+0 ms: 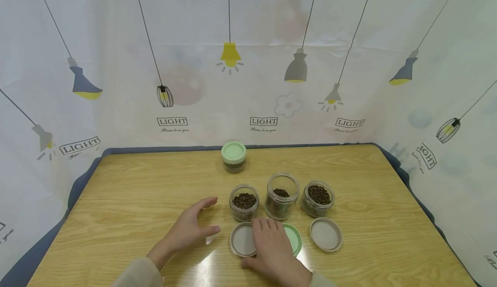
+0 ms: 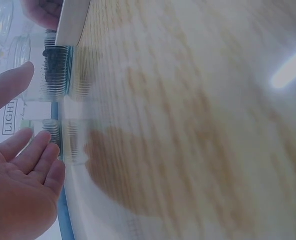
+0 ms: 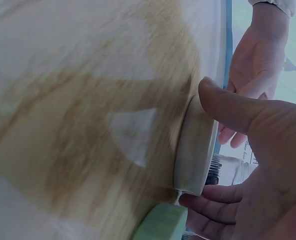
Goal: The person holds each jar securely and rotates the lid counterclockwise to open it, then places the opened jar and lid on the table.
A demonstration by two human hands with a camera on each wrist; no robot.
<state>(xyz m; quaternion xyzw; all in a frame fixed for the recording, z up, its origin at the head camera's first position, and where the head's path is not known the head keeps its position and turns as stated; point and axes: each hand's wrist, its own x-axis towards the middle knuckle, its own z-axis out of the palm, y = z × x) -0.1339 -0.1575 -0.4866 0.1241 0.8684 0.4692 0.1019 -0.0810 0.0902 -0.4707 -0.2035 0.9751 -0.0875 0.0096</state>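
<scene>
My right hand (image 1: 271, 248) pinches a white lid (image 1: 242, 240) by its rim; in the right wrist view the thumb is on one side of the lid (image 3: 193, 150) and the fingers are on the other. A green lid (image 1: 293, 238) lies just beside, partly hidden by that hand. My left hand (image 1: 191, 225) touches nothing, its thumb and fingers spread toward the small jar (image 1: 243, 212) of dark brown beans. This glass jar stands without a lid, behind the white lid.
A taller open jar (image 1: 278, 207) and another short open jar (image 1: 315, 209), both with beans, stand to the right. A second white lid (image 1: 326, 234) lies before them. Farther back is a jar with a green lid (image 1: 234, 152). A printed curtain (image 1: 217, 105) borders the wooden table (image 1: 128, 192).
</scene>
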